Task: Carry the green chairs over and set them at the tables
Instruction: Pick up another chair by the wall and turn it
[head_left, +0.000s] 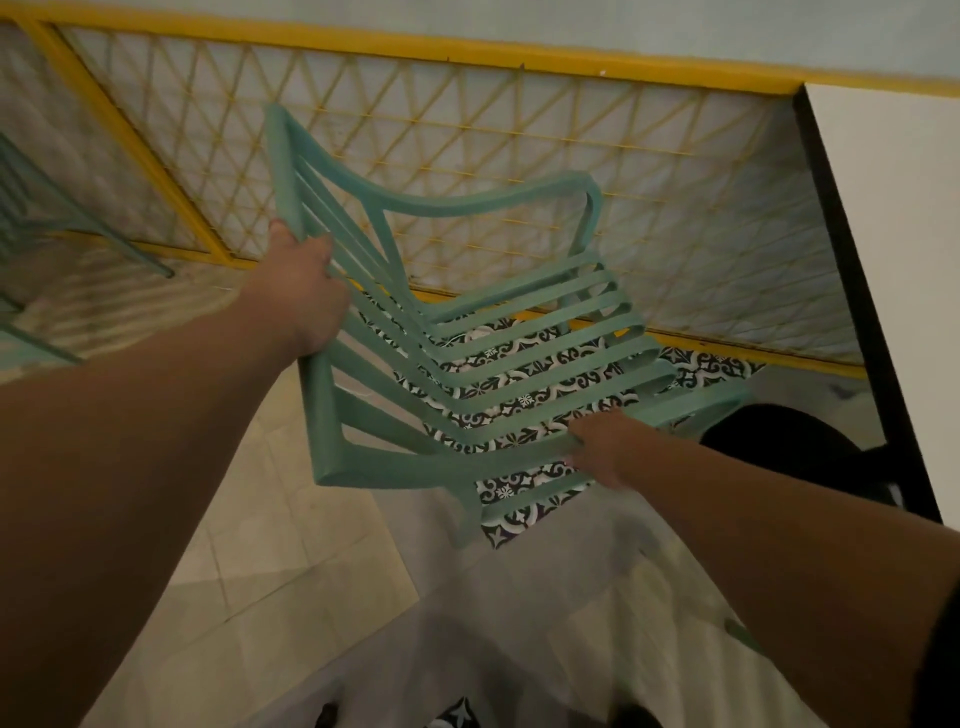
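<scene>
Green chairs count two: our left hand (304, 296) and right hand (605, 449) both grip the tilted chair (384, 470), the other chair (13, 208) at nine o'clock, one worktop (893, 234) at three.

Yellow railing (415, 156) ahead; white table (893, 234) rightward

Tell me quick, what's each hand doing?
Left hand: grips the green chair by its backrest.
Right hand: grips the chair's seat edge.
</scene>
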